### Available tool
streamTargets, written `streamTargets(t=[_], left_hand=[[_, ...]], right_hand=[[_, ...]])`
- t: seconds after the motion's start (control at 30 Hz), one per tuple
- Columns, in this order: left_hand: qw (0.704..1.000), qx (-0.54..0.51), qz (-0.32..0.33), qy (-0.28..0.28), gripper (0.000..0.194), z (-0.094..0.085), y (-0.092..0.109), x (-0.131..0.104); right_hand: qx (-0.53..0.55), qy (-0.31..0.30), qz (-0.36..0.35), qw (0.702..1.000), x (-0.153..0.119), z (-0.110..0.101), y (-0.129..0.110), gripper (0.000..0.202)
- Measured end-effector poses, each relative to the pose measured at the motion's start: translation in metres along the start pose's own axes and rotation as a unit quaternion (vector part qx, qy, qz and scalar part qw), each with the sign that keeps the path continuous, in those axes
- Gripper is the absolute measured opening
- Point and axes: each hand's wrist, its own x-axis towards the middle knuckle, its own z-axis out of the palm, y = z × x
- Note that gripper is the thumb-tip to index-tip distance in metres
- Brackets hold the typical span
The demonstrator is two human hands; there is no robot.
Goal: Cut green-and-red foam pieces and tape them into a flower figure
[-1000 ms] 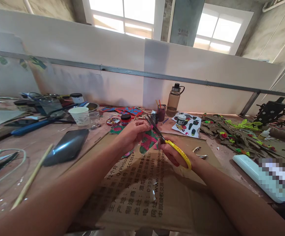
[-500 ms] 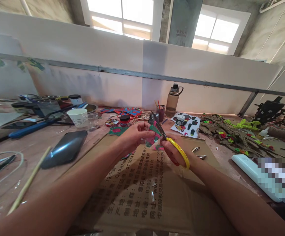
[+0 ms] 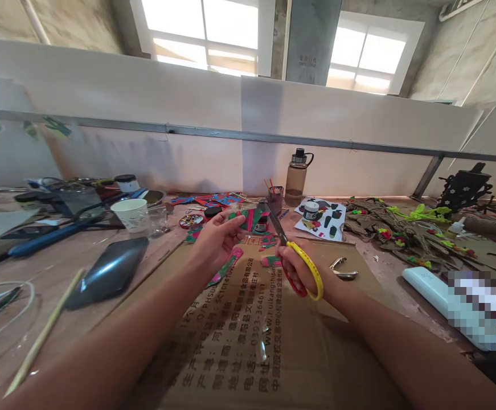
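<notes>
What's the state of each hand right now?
Left hand: closed, pinching a green-and-pink painted piece.
Right hand: closed on the handles of the scissors.

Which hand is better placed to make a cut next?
Likely the right hand: it holds the scissors, while the left hand pinches the green-and-pink piece near their blades.

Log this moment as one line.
left hand: holds green-and-pink piece | right hand: holds yellow-handled scissors | beneath: printed cardboard

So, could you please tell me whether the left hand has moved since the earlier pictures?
Yes, slightly leftward: judged against the water bottle, the left hand lies farther to its left.
</notes>
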Motion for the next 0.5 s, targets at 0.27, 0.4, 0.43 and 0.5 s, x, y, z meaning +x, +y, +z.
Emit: streamTargets(t=[0.27, 0.4, 0.43, 0.5], left_hand=[[0.995, -0.066, -0.007, 0.079, 0.014, 0.010, -0.007, -0.002], [0.997, -0.036, -0.025, 0.060, 0.016, 0.013, -0.010, -0.007], [0.998, -0.033, -0.024, 0.049, 0.018, 0.012, -0.010, -0.007], [0.999, -0.027, -0.021, 0.034, 0.023, 0.011, -0.010, -0.007]], right_hand=[[0.021, -0.019, 0.038, 0.999, -0.009, 0.024, -0.003, 0.034], [0.024, -0.009, 0.057, 0.998, -0.011, 0.026, -0.006, 0.032], [0.026, -0.007, 0.060, 0.998, -0.011, 0.025, -0.007, 0.032], [0.023, -0.009, 0.065, 0.998, -0.011, 0.023, -0.007, 0.031]])
